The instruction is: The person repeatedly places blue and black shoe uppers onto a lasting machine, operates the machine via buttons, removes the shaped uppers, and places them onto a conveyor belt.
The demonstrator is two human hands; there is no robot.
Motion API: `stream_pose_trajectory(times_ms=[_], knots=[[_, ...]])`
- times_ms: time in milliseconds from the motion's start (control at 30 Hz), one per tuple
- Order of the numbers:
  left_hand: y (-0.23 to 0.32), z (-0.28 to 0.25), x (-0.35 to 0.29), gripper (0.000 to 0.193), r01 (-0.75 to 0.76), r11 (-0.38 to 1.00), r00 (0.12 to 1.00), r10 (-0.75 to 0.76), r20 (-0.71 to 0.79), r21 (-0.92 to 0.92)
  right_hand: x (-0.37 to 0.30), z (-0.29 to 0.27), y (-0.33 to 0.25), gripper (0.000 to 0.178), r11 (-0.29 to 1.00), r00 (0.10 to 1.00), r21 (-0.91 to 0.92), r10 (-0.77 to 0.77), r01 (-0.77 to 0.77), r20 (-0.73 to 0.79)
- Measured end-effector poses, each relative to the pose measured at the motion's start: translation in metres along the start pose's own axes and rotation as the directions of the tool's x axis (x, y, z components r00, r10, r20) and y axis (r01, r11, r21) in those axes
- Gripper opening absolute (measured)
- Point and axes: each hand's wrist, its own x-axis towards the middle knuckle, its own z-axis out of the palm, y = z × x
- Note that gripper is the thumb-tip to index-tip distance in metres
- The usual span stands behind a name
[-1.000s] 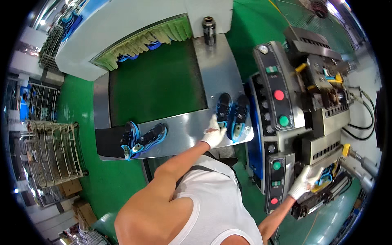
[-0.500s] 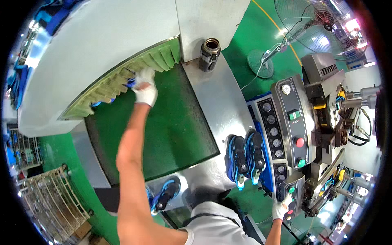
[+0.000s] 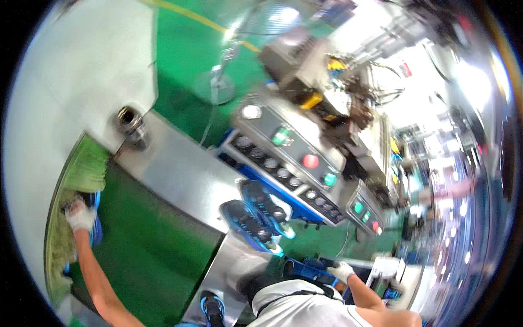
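Observation:
My left hand (image 3: 80, 216), in a white glove, is at the green fringe curtain (image 3: 84, 171) on the left. It lies against a black and blue shoe (image 3: 97, 229) that sticks out from under the strips. Blur hides the fingertips, so I cannot tell whether they grip it. Down at the right, my gloved right hand (image 3: 341, 271) has its fingers stretched out beside a dark blue item (image 3: 310, 271), whose kind is unclear. A pair of black and blue shoes (image 3: 253, 215) stands on the metal ledge (image 3: 169, 161). Another such shoe (image 3: 212, 308) is at the lower edge.
A metal flask (image 3: 132, 126) stands open at the ledge's far end. Beyond the ledge is a machine with a control panel (image 3: 291, 141) of gauges and coloured buttons. A fan stand (image 3: 215, 88) is on the green floor. The green conveyor belt (image 3: 147, 245) runs under the curtain.
The view has swung right, blurring much of the picture. My right hand has left the control panel for the dark blue item. My left hand is still at the curtain, now against a shoe.

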Motion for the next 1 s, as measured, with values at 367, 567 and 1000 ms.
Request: stream_pose_trajectory(times_ms=[367,567,1000], knots=[[0.196,-0.02,-0.301,0.079,-0.001,0.778,0.925,0.24,0.295,-0.629,-0.015,-0.085,-0.097,0.079,0.78,0.865,0.374,-0.466,0.501,-0.187],[0.316,-0.192,-0.405,0.061,-0.231,0.139,0.87,0.472,-0.141,-0.963,-0.007,-0.129,-0.139,0.076,0.109,0.551,0.904,-0.82,0.414,-0.154],[0.519,-0.357,-0.362,0.051,-0.367,-0.106,0.816,0.441,-0.374,-0.924,0.068,-0.267,-0.043,0.076,-0.5,0.215,0.862,-0.853,-0.081,-0.475]])
